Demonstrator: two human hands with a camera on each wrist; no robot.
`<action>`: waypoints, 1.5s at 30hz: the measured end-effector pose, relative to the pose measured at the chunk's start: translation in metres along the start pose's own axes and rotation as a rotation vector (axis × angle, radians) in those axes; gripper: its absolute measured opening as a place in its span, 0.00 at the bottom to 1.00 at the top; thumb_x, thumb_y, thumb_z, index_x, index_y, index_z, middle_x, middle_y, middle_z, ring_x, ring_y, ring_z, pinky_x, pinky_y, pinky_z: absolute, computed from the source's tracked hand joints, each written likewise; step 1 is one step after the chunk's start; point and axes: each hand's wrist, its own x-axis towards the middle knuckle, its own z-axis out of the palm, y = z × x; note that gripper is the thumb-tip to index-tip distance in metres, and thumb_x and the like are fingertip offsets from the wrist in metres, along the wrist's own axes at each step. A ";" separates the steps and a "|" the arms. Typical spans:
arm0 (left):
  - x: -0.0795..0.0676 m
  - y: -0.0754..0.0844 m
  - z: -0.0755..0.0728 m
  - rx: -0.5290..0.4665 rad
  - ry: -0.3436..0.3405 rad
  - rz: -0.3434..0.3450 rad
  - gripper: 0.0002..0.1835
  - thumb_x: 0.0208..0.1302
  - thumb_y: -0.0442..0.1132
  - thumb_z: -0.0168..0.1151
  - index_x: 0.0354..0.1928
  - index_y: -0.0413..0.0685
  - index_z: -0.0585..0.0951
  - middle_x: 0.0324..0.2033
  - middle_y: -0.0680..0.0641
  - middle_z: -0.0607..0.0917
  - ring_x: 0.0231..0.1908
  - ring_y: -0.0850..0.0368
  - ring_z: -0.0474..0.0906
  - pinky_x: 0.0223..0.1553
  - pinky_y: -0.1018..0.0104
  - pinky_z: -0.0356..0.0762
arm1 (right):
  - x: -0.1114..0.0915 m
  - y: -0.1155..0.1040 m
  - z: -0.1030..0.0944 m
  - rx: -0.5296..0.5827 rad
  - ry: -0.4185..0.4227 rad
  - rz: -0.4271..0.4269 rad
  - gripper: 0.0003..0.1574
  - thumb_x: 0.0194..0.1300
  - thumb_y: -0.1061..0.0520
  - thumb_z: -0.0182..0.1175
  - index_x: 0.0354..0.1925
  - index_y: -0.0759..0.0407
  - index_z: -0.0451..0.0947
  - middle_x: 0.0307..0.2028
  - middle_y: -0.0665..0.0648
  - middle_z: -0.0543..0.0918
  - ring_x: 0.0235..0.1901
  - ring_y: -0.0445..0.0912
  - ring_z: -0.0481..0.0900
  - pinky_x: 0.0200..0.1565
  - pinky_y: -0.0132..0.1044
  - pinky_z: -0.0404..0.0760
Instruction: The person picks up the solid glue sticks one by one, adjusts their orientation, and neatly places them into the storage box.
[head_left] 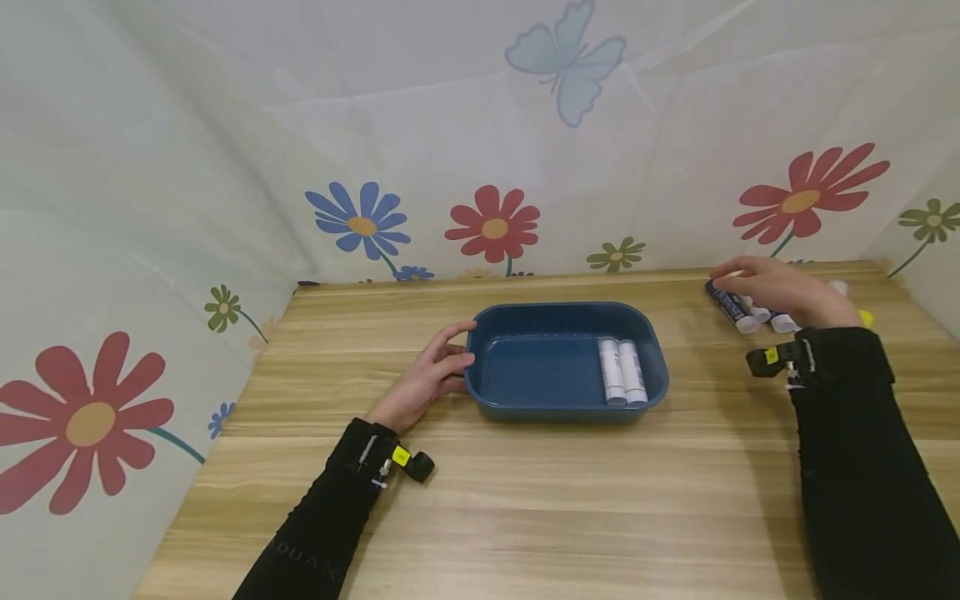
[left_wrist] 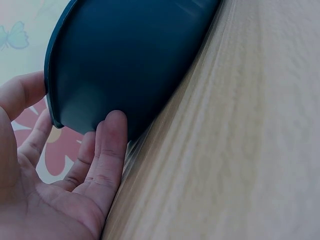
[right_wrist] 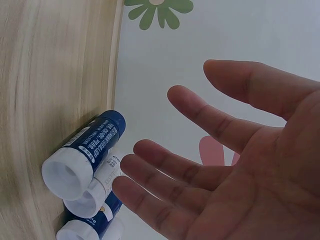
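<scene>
On the wooden table a blue plastic tray (head_left: 551, 412) holds two white glue sticks (head_left: 622, 371), side by side at its right end. My left hand (head_left: 427, 375) rests at the tray's left end. In the left wrist view, fairly straight fingers (left_wrist: 114, 135) touch the tray's outer wall while the thumb meets the rim. My right hand (head_left: 787, 292) hovers over a group of glue sticks at the back right, its fingers spread and holding nothing. The right wrist view shows a dark blue glue stick (right_wrist: 87, 150) with a white end, close to a white glue stick (right_wrist: 102, 187).
Another blue glue stick (right_wrist: 97, 222) lies below those in the right wrist view. A yellow item (head_left: 866, 318) shows beside the right wrist. A white cloth wall (head_left: 420, 125) with printed flowers and a butterfly stands along the table's back and sides.
</scene>
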 end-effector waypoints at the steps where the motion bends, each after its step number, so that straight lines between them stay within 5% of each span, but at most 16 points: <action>1: 0.000 0.000 0.000 -0.004 0.001 0.000 0.26 0.70 0.45 0.56 0.68 0.65 0.64 0.53 0.35 0.68 0.46 0.44 0.77 0.48 0.57 0.80 | 0.000 0.000 0.000 -0.001 0.000 0.001 0.49 0.68 0.29 0.44 0.69 0.65 0.54 0.67 0.77 0.53 0.62 0.72 0.52 0.57 0.74 0.56; 24: 0.000 -0.001 0.000 -0.002 0.002 -0.002 0.26 0.71 0.45 0.55 0.68 0.64 0.64 0.53 0.36 0.68 0.46 0.45 0.76 0.49 0.58 0.80 | 0.007 0.008 0.006 0.031 -0.023 0.006 0.41 0.74 0.37 0.42 0.67 0.68 0.55 0.68 0.79 0.48 0.64 0.73 0.47 0.59 0.73 0.53; 40: -0.001 0.002 0.001 0.010 0.013 -0.007 0.25 0.71 0.44 0.55 0.68 0.65 0.64 0.54 0.35 0.68 0.47 0.45 0.76 0.50 0.57 0.79 | 0.018 0.002 0.014 -0.059 -0.005 -0.037 0.34 0.75 0.47 0.47 0.64 0.73 0.61 0.62 0.79 0.62 0.58 0.70 0.62 0.56 0.68 0.63; 45: -0.001 0.002 0.001 0.012 0.013 -0.010 0.26 0.71 0.45 0.55 0.68 0.64 0.64 0.54 0.35 0.68 0.47 0.45 0.76 0.50 0.56 0.79 | 0.025 0.002 0.019 -0.204 0.028 -0.089 0.29 0.71 0.56 0.50 0.58 0.80 0.66 0.56 0.84 0.68 0.54 0.73 0.66 0.53 0.68 0.67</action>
